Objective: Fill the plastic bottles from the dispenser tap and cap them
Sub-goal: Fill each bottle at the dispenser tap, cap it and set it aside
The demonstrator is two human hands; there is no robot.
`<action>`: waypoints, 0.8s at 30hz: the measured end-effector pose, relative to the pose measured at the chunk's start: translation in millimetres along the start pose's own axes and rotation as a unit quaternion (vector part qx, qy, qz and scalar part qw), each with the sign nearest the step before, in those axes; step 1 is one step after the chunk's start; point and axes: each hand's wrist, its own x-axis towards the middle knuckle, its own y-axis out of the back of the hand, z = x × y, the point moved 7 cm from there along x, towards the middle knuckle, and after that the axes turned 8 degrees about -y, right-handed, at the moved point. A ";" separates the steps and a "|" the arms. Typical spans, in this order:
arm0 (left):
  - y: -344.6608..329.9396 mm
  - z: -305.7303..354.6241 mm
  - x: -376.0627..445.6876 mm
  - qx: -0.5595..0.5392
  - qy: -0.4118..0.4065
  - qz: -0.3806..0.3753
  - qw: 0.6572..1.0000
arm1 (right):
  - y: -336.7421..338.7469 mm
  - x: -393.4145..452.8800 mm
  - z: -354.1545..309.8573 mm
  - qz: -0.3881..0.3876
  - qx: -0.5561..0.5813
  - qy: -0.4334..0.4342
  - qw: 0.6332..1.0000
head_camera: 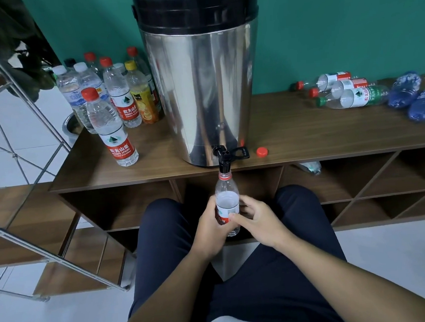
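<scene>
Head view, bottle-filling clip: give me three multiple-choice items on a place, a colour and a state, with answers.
1. Where is the mouth of the clear plastic bottle with the red-and-white label?
A. directly under the black dispenser tap
B. on the tabletop
C. beside the lying bottles

2. What colour is the loose screw cap lying on the brown wooden table to the right of the steel dispenser urn?
A. yellow
B. red
C. white

3. How is the bottle held?
A. by neither hand
B. by the right hand alone
C. in the grip of both the left hand and the right hand

Answers: 1 A, the neck meets the spout; 2 B, it shows red; 3 C, both hands' fingers wrap its body.
</scene>
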 end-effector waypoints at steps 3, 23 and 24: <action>-1.2 -1.7 -0.2 0.007 0.008 -0.008 1.000 | -0.1 -0.8 1.6 0.008 0.012 -0.002 1.000; -4.1 1.0 -3.1 -0.006 0.010 -0.023 1.000 | 1.1 -2.7 8.6 0.015 0.028 -0.010 0.999; -4.2 1.0 -3.3 -0.008 0.010 -0.023 1.000 | 1.5 -2.7 9.0 0.016 0.028 -0.011 0.999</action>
